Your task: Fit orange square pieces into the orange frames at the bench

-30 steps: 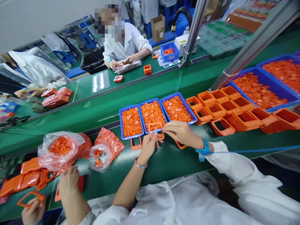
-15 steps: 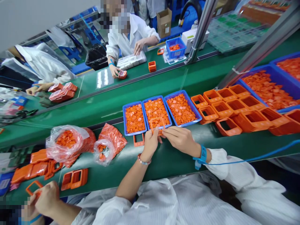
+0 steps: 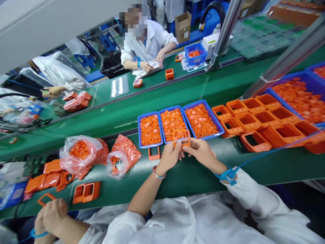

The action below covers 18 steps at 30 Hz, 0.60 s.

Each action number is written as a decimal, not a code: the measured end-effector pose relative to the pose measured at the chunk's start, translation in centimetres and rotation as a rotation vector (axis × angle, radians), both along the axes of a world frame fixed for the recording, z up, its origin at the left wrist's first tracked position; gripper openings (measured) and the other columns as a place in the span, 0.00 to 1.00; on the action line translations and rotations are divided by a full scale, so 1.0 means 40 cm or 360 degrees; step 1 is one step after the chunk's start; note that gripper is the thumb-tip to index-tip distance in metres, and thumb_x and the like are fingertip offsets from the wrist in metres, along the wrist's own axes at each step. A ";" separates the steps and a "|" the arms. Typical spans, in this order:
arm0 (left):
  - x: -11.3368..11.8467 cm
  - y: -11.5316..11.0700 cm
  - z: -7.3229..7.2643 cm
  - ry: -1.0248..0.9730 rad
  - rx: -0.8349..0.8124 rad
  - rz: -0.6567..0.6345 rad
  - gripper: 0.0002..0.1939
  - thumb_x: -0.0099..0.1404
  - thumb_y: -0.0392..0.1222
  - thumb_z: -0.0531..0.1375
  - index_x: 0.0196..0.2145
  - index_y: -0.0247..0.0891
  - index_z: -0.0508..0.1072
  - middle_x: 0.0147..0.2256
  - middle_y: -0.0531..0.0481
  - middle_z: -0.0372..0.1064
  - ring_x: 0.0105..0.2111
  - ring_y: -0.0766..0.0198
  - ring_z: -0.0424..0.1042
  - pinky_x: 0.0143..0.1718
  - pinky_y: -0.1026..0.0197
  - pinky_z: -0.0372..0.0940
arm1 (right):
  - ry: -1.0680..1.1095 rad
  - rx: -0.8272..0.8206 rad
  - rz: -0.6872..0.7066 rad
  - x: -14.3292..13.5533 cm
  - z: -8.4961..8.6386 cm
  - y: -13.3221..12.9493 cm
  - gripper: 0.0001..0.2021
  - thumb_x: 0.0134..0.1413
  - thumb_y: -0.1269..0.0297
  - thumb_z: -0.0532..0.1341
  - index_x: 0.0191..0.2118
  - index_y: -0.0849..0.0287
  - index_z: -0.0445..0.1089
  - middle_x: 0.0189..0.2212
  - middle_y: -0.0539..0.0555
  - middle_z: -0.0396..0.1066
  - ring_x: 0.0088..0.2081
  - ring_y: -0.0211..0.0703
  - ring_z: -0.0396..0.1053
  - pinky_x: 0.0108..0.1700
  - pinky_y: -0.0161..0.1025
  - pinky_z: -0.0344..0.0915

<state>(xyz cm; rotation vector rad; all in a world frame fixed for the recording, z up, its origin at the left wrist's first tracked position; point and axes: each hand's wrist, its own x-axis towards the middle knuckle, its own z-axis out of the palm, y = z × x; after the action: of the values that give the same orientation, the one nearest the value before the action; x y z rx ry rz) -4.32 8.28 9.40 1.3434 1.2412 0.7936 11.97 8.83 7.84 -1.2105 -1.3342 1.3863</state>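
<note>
An orange rectangular plastic frame (image 3: 181,130) is held upright in front of the blue trays. My left hand (image 3: 169,157) grips its lower left, with the thumb on the near face. At the lower right corner, the fingers of my right hand (image 3: 201,153) are pinched against the frame; whether a small part is between them is hidden. Just left of my left hand, another orange frame (image 3: 154,157) lies on the green bench. Beyond my hands are blue trays of small orange pieces: a left one (image 3: 149,146), a middle one (image 3: 162,126) and a right one (image 3: 220,129).
Stacked orange frames (image 3: 254,118) stand to the right, beside a large blue bin (image 3: 278,98). Plastic bags of orange pieces (image 3: 83,154) lie left. A neighbour's hands (image 3: 54,215) hold a frame at lower left. Across the bench a co-worker (image 3: 149,44) handles white sheets. A blue cord runs from my right wrist.
The view has shifted, so the scene sits slightly farther right. My right hand has turned, its fingers lower at the frame's corner. The co-worker opposite has let go of an orange frame stack.
</note>
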 end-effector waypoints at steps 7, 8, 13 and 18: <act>-0.061 0.167 -0.009 0.0941 0.0457 0.0076 0.25 0.75 0.52 0.44 0.35 0.36 0.74 0.25 0.51 0.72 0.26 0.64 0.71 0.30 0.64 0.62 | 0.0154 -0.0245 -0.0087 0.040 -0.006 0.006 0.19 0.42 0.48 0.71 0.32 0.59 0.73 0.21 0.52 0.74 0.25 0.44 0.74 0.25 0.37 0.68; -0.069 0.210 -0.008 0.1044 0.0471 0.0091 0.21 0.74 0.50 0.49 0.36 0.36 0.75 0.25 0.50 0.72 0.27 0.62 0.72 0.32 0.63 0.62 | 0.0151 -0.0253 -0.0074 0.043 -0.005 0.002 0.19 0.42 0.48 0.71 0.32 0.59 0.73 0.21 0.52 0.74 0.24 0.44 0.74 0.25 0.38 0.68; -0.088 0.384 -0.012 0.1334 0.0454 0.0104 0.13 0.70 0.43 0.57 0.44 0.36 0.79 0.34 0.42 0.77 0.38 0.53 0.75 0.41 0.58 0.63 | 0.0122 -0.0234 -0.0024 0.038 -0.016 -0.025 0.15 0.45 0.51 0.70 0.33 0.58 0.75 0.21 0.51 0.74 0.23 0.42 0.72 0.26 0.37 0.66; -0.079 0.420 -0.029 0.1469 0.0406 0.0109 0.12 0.66 0.44 0.61 0.44 0.38 0.80 0.42 0.39 0.78 0.43 0.51 0.74 0.44 0.57 0.64 | 0.0154 -0.0280 -0.0054 0.036 -0.031 -0.041 0.15 0.44 0.52 0.70 0.33 0.58 0.75 0.22 0.51 0.74 0.24 0.42 0.73 0.27 0.38 0.68</act>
<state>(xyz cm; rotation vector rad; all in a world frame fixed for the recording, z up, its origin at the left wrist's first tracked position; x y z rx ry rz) -7.50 25.07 8.23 1.9892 1.9396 0.3622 13.42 7.18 6.59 -1.2581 -1.1393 1.5438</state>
